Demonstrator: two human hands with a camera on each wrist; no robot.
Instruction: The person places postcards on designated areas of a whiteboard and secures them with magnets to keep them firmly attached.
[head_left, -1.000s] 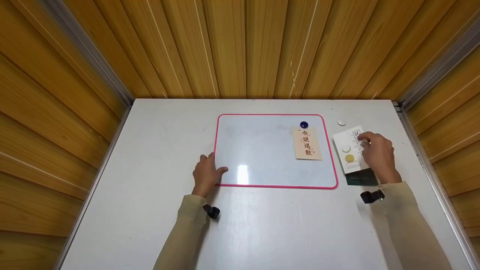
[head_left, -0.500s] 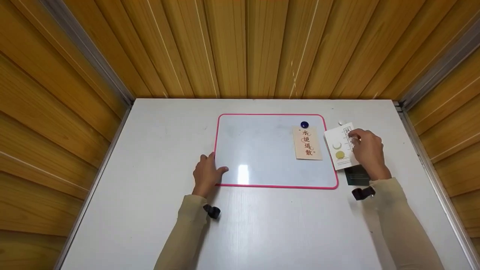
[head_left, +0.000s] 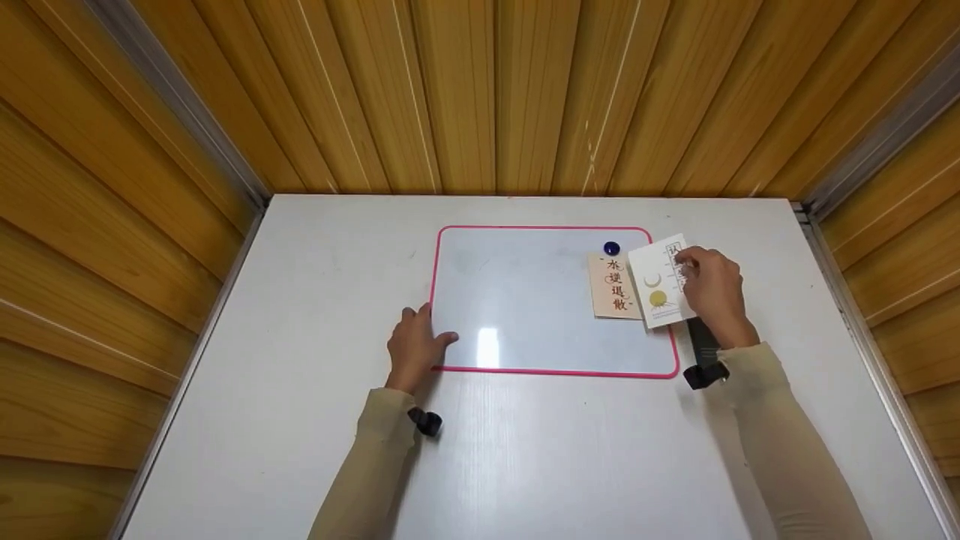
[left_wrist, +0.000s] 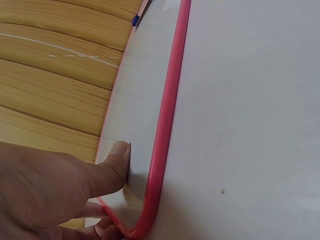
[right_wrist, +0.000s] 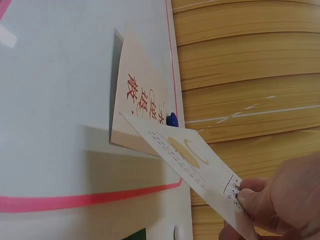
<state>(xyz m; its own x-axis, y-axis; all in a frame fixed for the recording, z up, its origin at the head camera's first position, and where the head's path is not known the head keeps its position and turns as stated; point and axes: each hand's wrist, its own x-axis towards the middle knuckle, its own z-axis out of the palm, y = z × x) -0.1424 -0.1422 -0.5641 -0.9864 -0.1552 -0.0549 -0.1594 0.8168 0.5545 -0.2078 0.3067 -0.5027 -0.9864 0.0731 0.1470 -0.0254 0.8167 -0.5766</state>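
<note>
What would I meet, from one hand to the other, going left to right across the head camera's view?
Left hand, peach card with red writing, white card with a crescent, right hand.

Board (head_left: 517,300) on table (head_left: 525,457); first card (head_left: 611,292) on board, magnet (head_left: 611,248) at far end; second card (head_left: 654,289) over board's right edge.

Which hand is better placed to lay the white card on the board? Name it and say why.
Probably the right hand: it pinches the white card over the board. The left hand holds the board's opposite edge, away from the card.
</note>
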